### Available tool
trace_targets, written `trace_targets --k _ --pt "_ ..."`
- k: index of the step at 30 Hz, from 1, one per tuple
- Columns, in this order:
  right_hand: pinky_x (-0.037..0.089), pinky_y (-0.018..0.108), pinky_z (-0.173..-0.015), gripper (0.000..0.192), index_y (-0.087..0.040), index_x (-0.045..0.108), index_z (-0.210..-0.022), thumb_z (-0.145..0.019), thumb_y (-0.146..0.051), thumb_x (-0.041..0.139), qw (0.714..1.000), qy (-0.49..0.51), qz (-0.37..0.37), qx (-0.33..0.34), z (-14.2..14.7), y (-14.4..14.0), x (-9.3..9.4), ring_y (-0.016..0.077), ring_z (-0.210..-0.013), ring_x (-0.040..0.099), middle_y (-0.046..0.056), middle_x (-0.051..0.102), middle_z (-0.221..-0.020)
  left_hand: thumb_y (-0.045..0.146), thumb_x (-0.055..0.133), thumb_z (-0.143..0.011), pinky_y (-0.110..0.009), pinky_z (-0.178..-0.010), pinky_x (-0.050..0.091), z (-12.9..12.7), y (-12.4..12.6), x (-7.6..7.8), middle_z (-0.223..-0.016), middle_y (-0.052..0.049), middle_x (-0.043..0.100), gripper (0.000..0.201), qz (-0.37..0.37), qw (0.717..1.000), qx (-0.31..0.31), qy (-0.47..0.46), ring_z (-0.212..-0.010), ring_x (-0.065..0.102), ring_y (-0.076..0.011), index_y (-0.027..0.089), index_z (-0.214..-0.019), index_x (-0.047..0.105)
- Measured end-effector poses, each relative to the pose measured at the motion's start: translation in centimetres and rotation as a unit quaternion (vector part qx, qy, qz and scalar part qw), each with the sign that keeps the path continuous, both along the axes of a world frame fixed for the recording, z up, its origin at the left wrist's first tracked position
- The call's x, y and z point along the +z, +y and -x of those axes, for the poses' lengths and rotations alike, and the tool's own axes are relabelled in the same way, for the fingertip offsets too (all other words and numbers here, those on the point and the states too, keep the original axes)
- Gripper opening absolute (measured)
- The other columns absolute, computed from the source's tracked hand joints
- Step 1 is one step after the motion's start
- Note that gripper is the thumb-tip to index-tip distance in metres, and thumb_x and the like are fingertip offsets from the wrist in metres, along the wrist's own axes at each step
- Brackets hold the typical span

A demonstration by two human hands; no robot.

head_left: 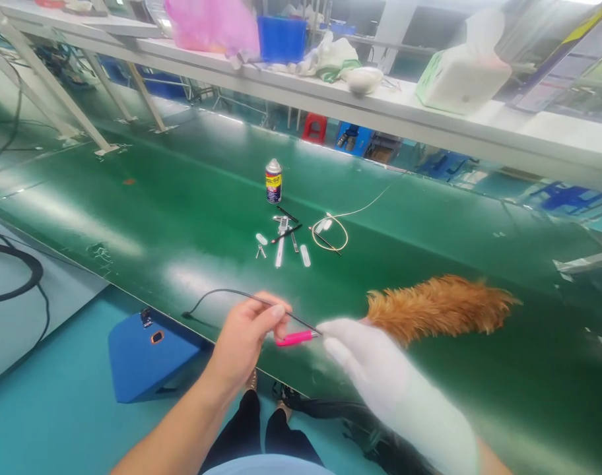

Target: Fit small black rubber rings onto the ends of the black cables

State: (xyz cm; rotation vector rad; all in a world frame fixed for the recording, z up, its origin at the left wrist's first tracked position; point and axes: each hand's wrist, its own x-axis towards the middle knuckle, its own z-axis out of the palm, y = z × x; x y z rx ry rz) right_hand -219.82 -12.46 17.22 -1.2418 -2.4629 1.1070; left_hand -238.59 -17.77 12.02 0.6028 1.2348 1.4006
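Green table point(192, 198) spans the view, a duster point(444, 305) beside the gloved right hand point(358, 349), fingers closed on a cable point(304, 322); the bare left hand point(251, 323) pinches it above the table. Behind, a can point(273, 185) bears “60”, other print blurred.

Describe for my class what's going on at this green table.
A person pinches a thin black cable between a bare left hand and a white-gloved right hand, above the green table. A pink-handled tool shows just below; whether it is held is unclear. Farther off, a spray can stands near a caliper. A brown feather duster lies beside the gloved hand.
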Motion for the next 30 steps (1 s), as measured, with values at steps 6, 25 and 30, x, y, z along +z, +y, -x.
trace_targets --k 6,25,30 --pt "0.048 0.030 -0.078 0.023 -0.022 0.066 -0.098 -0.091 -0.021 0.043 1.000 -0.029 -0.007 -0.002 0.5 0.1 0.1 0.0187 -0.085 0.063 0.004 0.068 -0.093 0.028 0.065 -0.077 -0.022 -0.054 0.042 -0.3 -0.4 -0.3 -0.063 -0.002 0.061 0.014 0.009 1.000 -0.003 -0.007 -0.054 0.053 -0.0109 0.015 -0.079 0.067" --pt "0.044 0.026 -0.063 0.026 -0.022 0.063 -0.086 -0.093 -0.024 0.038 0.992 -0.039 -0.118 0.011 -0.4 0.6 -0.4 0.0165 -0.067 0.058 0.003 0.063 -0.073 0.028 0.066 -0.077 -0.019 -0.053 0.042 -0.4 0.4 0.1 -0.065 -0.001 0.062 0.014 0.016 1.000 0.026 -0.003 -0.054 0.053 -0.0083 0.015 -0.079 0.067" --pt "0.044 0.027 -0.064 0.027 -0.021 0.062 -0.080 -0.093 -0.025 0.039 0.992 -0.049 -0.114 0.038 0.1 0.4 -0.5 0.0166 -0.065 0.058 0.004 0.062 -0.073 0.028 0.065 -0.076 -0.022 -0.055 0.044 -1.2 0.4 0.3 -0.062 -0.002 0.062 0.014 0.012 1.000 -0.019 -0.005 -0.054 0.054 -0.0100 0.014 -0.078 0.067"
